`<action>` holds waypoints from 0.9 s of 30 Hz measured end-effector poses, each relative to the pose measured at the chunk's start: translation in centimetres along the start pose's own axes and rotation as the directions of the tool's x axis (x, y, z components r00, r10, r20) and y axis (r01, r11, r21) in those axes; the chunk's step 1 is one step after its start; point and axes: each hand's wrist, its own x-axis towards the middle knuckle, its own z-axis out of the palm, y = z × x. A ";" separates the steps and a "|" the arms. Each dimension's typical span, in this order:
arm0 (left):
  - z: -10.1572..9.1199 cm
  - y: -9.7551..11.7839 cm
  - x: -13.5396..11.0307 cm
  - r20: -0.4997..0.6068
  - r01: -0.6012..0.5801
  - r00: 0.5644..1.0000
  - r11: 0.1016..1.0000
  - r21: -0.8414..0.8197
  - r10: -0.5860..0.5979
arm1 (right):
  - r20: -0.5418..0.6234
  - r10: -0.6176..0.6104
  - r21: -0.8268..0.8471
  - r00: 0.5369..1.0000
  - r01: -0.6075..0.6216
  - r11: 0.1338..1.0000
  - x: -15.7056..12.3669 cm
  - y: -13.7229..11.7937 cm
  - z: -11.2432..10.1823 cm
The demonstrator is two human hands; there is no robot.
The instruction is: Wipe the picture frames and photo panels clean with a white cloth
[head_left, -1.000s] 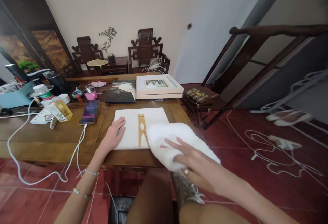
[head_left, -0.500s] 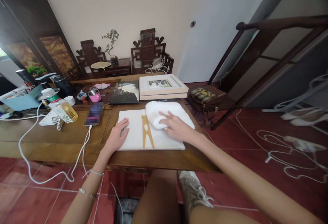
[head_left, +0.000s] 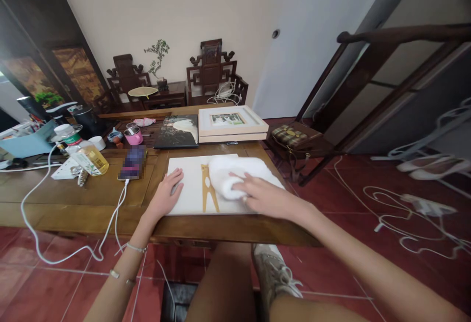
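Note:
On the wooden table lies a flat white board (head_left: pixel 189 194). A gold-brown strip shape (head_left: pixel 208 189) with two splayed legs and a small oval hole shows on its face. My left hand (head_left: pixel 170 189) rests flat at the board's left edge, fingers stretched out. My right hand (head_left: pixel 270 197) grips a bunched white fluffy towel (head_left: pixel 235 170) on the right part of the board, its fingers pressed into the folds. The towel covers the board's upper right and sits against the gold-brown shape. Part of my right fingertips is hidden in the towel.
Behind the board are a framed picture (head_left: pixel 233 123) and a dark painted panel (head_left: pixel 178 131). A phone (head_left: pixel 132 163) on a white cable, a pink cup (head_left: pixel 133 135) and an oil-coloured bottle (head_left: pixel 90 157) stand left. A wooden chair holding a plaid bag (head_left: pixel 290 136) is at right.
My right hand has slid the towel slightly down and right, towards the board's near edge. My left hand stays flat in place. The whole view has shifted slightly.

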 end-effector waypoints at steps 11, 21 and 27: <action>0.0 0.2 0.0 -0.010 0.006 1.000 1.000 -0.003 -0.006 | -0.176 0.006 -0.138 0.984 -0.030 0.990 3.2 -1.0 2.9; 0.2 0.0 -0.1 -0.013 0.002 1.000 1.000 0.006 -0.002 | -0.049 -0.184 -0.022 0.982 0.183 0.983 -2.8 -3.6 2.9; 0.0 0.0 -0.1 -0.018 -0.019 1.000 1.000 0.000 0.019 | -0.156 -0.089 -0.073 0.984 0.079 0.994 5.2 0.6 2.2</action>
